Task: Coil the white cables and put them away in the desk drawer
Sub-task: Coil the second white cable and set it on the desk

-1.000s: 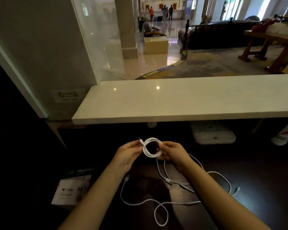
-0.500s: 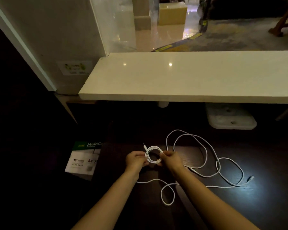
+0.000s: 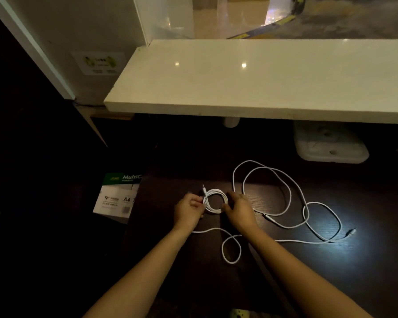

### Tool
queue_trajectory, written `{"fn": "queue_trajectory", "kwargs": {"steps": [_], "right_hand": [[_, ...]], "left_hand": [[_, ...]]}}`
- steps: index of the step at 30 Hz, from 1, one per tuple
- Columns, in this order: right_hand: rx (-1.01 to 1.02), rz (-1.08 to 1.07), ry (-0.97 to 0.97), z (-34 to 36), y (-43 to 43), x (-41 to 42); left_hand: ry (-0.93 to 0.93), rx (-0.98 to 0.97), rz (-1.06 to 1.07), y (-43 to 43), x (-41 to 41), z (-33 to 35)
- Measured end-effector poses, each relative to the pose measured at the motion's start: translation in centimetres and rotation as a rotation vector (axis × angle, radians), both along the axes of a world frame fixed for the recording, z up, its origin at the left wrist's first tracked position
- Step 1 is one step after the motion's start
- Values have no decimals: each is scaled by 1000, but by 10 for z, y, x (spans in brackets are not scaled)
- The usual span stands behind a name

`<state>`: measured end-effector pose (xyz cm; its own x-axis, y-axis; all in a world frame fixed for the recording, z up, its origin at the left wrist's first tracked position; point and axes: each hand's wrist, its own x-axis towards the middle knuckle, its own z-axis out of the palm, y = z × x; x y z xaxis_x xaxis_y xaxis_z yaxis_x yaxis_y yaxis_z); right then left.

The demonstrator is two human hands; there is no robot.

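Observation:
A small coil of white cable (image 3: 217,193) sits between my two hands just above the dark desk top (image 3: 285,283). My left hand (image 3: 187,212) pinches the coil's left side, where a plug tip sticks up. My right hand (image 3: 240,212) grips the coil's right side. The uncoiled rest of the white cable (image 3: 290,193) lies in wide loops on the desk to the right, and another small loop (image 3: 231,249) lies between my forearms. A plug end (image 3: 352,232) rests at the far right. No drawer is visible.
A pale stone counter (image 3: 262,83) overhangs the back of the desk. Under it at the right stands a white plastic container (image 3: 331,145). A box of A4 paper (image 3: 118,196) sits left of the desk, lower down. Beyond it the left side is dark.
The view has tilted down, so the lobby is out of frame. My hands, holding the coil, have lowered towards the desk and more loose cable is spread out to the right.

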<state>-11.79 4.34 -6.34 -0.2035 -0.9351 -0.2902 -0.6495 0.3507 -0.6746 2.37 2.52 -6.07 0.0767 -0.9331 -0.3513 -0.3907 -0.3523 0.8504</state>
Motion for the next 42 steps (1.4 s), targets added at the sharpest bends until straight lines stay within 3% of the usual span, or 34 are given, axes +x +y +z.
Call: {"fn": "queue_trajectory", "kwargs": {"steps": [2, 4, 7, 10, 13, 17, 21, 24, 27, 31, 34, 37, 42], "right_hand": [[-31, -19, -13, 1, 4, -5], [-53, -33, 13, 1, 12, -10], [-25, 98, 71, -1, 30, -14], [8, 308, 124, -5, 42, -8], [-7, 433, 314, -7, 44, -1], [-87, 470, 261, 4, 37, -1], [-51, 381, -162, 51, 22, -18], [-144, 322, -359, 99, 7, -36], [-262, 216, -541, 146, -11, -54], [-391, 135, -650, 200, -30, -77], [-461, 76, -643, 234, -37, -94], [-528, 41, -497, 253, -40, -97], [-441, 173, -254, 250, -36, -89]], "left_hand": [[-147, -133, -120, 10, 11, 0], [-360, -261, -396, 23, 25, -2], [-659, -338, -712, 37, 39, -7], [-766, -370, -791, 39, 40, -9], [-764, -395, -874, 40, 35, -3], [-539, -463, -832, 38, 26, 25], [-345, -573, -699, 12, 19, 68], [-291, -610, -598, -12, 13, 108], [-53, -440, -551, -29, 6, 145], [178, -308, -696, -46, 7, 179], [578, -208, -732, -55, -2, 205], [1001, -131, -712, -61, -27, 237], [1320, -152, -625, -70, -65, 278]]}}
